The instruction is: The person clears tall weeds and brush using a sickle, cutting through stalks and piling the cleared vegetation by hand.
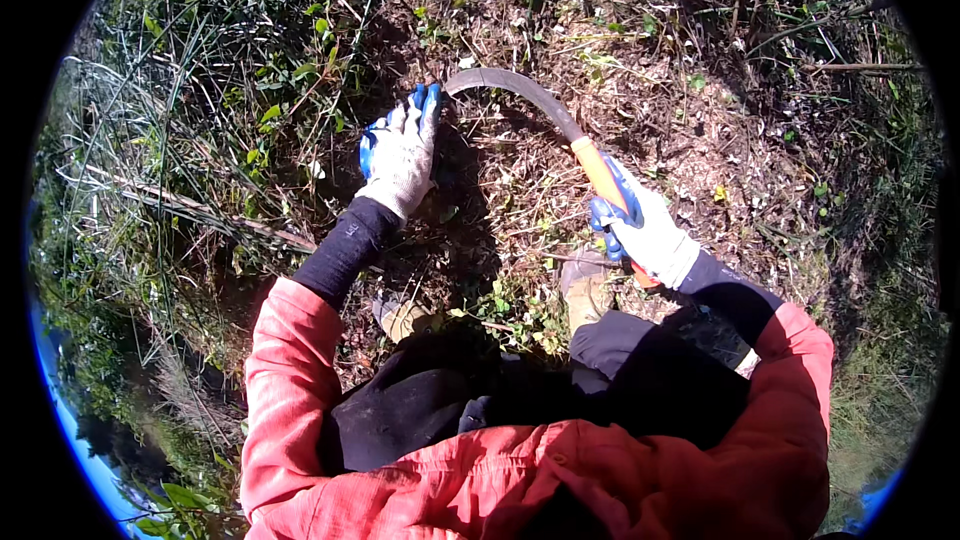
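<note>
My right hand (634, 219), in a white glove with blue coating, is wrapped around the orange handle (598, 171) of a sickle. Its dark curved blade (517, 84) arcs forward and to the left, over the littered ground. At the blade's far end is my left hand (401, 141), gloved the same way, back upward and fingers pointing forward. The blade's tip lies right beside those fingertips; whether they touch cannot be made out. The left palm is hidden, so anything under it is out of sight.
Tall grass and leafy weeds (277, 101) grow thick on the left, with a dry stalk (191, 206) lying among them. Dry plant litter (675, 142) covers the soil ahead. My boots (589, 296) stand just below the hands. A thin branch (862, 67) lies far right.
</note>
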Demonstrator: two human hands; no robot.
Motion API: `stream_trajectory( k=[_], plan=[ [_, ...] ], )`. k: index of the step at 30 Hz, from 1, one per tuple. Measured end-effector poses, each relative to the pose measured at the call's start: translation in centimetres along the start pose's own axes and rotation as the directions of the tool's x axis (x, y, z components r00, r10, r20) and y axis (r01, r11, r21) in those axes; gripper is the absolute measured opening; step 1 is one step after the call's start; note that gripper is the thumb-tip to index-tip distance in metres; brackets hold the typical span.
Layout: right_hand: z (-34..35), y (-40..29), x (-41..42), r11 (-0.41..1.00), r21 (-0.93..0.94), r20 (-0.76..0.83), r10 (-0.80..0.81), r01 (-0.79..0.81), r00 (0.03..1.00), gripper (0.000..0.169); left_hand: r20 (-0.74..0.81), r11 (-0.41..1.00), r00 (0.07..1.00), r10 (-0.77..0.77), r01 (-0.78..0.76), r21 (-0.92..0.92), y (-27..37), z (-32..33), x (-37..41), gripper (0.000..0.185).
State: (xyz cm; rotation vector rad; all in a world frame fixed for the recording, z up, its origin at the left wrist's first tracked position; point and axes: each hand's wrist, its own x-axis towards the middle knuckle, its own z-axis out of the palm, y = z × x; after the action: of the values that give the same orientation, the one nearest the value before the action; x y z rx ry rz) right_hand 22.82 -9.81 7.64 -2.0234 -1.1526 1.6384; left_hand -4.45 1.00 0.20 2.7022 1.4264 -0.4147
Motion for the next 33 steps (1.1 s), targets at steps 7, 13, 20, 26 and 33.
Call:
stream_trajectory(
  k=[7,13,20,26,33],
  plan=[
    [1.1,1.9,1.0,0.960,0.100,0.087,-0.270,0.261,0.959,0.062,0.139,0.980,0.988,-0.071,0.095,-0.177,-0.4,4.7,-0.8,0.036],
    [1.2,2.9,-2.4,0.993,0.081,0.145,0.076,-0.088,0.986,0.060,-0.051,0.910,0.990,0.129,-0.138,-0.390,-0.8,4.8,-2.1,0.023],
    [1.8,0.7,-0.3,0.982,0.168,0.250,0.036,-0.080,0.968,0.051,-0.021,0.850,0.991,0.128,-0.121,-0.513,-1.1,4.2,-2.1,0.036],
    [-3.1,0.4,-4.2,0.931,0.069,0.311,0.321,-0.358,0.894,0.053,-0.072,0.896,0.994,0.078,-0.101,-0.433,-3.9,-0.6,-4.7,0.036],
    [-3.4,-5.0,0.4,0.994,0.109,0.173,-0.043,0.024,0.984,0.054,-0.293,0.869,0.956,0.029,-0.169,-0.466,-7.1,-3.1,4.5,0.025]
  ],
)
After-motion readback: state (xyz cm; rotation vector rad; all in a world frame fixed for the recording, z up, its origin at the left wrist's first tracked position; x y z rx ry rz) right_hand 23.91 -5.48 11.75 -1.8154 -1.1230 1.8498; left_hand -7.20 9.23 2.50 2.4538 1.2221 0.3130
